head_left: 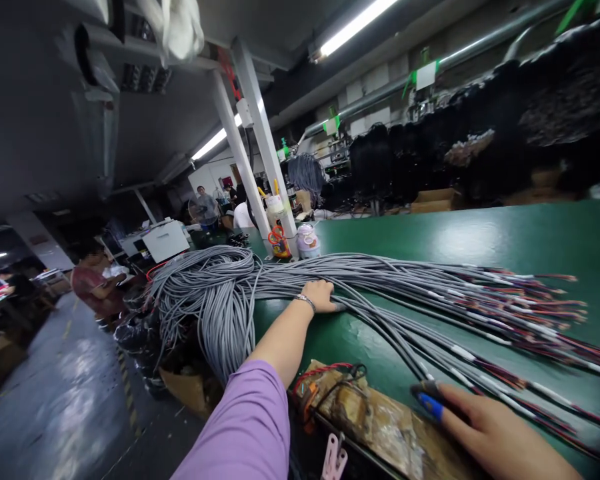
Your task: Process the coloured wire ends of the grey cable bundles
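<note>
A thick bundle of grey cables (pixel 360 267) lies along the green table (pixel 490 240). Stripped ends with thin red and dark wires (pixel 545 327) fan out on the right. My left hand (pixel 319 297), wearing a bracelet, is closed around cables in the middle, its fingertips partly hidden. A few strands split off toward the front from there. My right hand (pixel 495 427) pinches grey cables near a white sleeve at the front right. Blue tape (pixel 430 405) wraps its thumb, and a dark cover is on a finger.
Looped cable (pixel 225 307) hangs over the table's left edge above a cardboard box (pixel 190 387). In front lie a brown taped block (pixel 380 420) and a pink clip (pixel 334 457). A white post (pixel 267 133) and a lidded cup (pixel 307 240) stand behind. Several people are in the background.
</note>
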{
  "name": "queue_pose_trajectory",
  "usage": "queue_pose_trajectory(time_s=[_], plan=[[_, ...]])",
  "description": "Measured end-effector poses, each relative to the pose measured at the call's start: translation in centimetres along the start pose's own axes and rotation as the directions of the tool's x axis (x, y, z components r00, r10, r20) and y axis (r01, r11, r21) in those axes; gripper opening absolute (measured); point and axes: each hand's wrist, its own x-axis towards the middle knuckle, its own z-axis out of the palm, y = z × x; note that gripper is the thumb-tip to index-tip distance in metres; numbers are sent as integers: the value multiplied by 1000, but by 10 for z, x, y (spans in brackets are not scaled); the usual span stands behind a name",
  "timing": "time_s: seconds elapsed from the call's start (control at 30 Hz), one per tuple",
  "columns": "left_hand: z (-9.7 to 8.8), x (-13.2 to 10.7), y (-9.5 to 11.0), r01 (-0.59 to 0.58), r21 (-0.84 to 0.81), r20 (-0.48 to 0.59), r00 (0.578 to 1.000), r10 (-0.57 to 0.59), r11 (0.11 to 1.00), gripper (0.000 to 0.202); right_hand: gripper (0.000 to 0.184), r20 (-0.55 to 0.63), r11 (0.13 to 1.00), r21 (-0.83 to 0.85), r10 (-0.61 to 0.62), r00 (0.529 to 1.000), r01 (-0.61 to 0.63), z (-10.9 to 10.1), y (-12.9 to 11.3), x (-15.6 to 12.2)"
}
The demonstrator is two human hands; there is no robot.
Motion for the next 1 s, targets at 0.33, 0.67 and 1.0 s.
queue_pose_trajectory(time_s=[0.33,0.67,1.0], plan=[[-2,-76,13,24,72,71,997,-29,997,49,38,-70,976,107,196,978,-188,-31,-27,1],[-18,-184,-10,70,37,196,978,-76,997,33,27,-149,970,27,245,958,-243,-33,-24,-3],[-25,-186,-2,-12,-4,187,982,13,1000,34,21,-131,950,-1,310,942,-312,-35,-22,3]])
